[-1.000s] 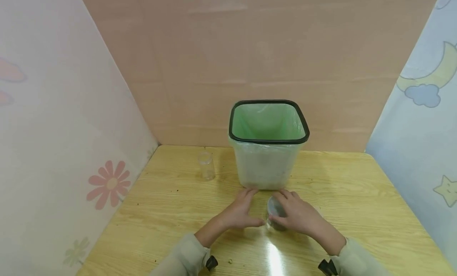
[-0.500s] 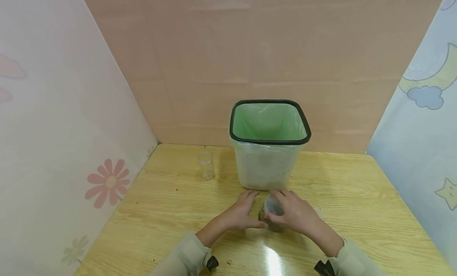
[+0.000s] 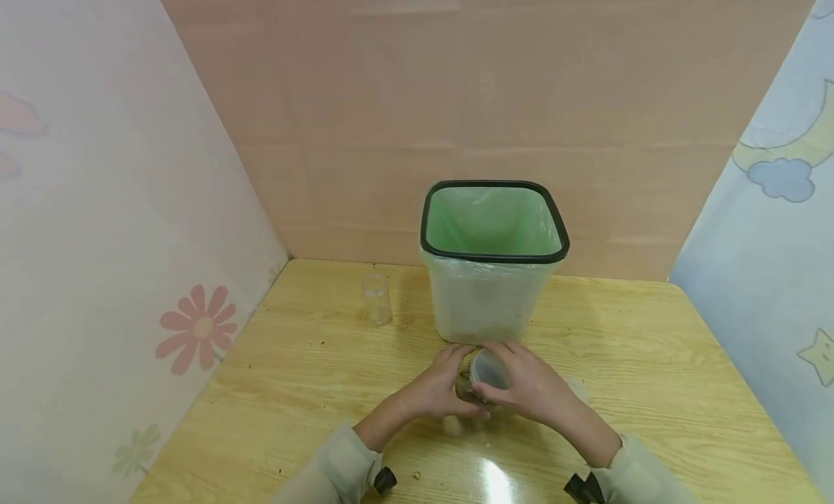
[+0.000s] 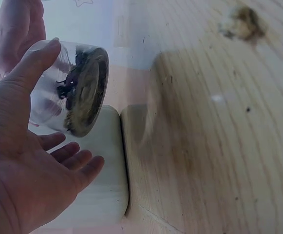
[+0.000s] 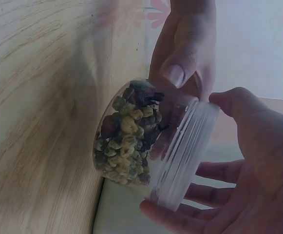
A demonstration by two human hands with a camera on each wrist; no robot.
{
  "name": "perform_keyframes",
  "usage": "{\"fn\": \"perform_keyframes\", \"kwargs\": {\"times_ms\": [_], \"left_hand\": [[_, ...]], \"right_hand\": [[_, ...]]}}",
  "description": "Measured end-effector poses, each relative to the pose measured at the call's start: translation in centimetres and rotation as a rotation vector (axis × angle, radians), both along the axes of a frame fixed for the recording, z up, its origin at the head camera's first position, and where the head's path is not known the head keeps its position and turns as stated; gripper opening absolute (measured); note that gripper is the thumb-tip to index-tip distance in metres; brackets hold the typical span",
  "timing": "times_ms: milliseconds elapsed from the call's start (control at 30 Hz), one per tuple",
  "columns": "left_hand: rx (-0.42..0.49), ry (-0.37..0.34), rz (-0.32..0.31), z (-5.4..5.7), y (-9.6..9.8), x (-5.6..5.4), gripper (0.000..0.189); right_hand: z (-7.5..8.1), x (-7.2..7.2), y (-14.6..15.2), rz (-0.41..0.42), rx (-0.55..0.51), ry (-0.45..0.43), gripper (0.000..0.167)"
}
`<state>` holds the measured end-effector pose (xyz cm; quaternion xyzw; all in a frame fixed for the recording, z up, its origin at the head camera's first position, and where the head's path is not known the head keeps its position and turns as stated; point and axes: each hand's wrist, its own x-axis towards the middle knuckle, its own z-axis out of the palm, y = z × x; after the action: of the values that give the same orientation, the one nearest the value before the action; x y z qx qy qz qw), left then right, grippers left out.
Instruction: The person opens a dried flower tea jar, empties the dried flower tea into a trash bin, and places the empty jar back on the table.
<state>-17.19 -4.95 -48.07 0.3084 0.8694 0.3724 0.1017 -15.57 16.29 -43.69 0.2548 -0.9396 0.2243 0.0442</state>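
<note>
A shiny plastic liner (image 3: 489, 271) covers the bin (image 3: 491, 259). In front of it, the jar (image 5: 126, 141) looks smooth, clear plastic; under it, the table (image 3: 651, 359) glossy wood-grain; behind it, the wall (image 3: 339, 91) creased, matt paper.

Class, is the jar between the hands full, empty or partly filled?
Partly filled: the jar holds dried flowers toward its base, with clear space beneath its lid.

Long sleeves on both arms here, a soft pale grey-beige: the left sleeve (image 3: 335, 466) lightly creased, the right sleeve (image 3: 641, 473) a fine match, and look, a stubby black fitting (image 3: 385, 480) juts out by the left cuff, a second black fitting (image 3: 576, 488) by the right, while the fingers (image 4: 90, 169) are bare, ungloved, rounded at the tips
</note>
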Motion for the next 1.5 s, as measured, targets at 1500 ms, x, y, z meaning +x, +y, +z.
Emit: {"fn": "perform_keyframes", "kwargs": {"times_ms": [1500], "left_hand": [[0.061,0.069,-0.012,0.84,-0.67,0.09,0.087]], "right_hand": [[0.55,0.83,-0.92,0.036,-0.041,-0.014,0.073]]}}
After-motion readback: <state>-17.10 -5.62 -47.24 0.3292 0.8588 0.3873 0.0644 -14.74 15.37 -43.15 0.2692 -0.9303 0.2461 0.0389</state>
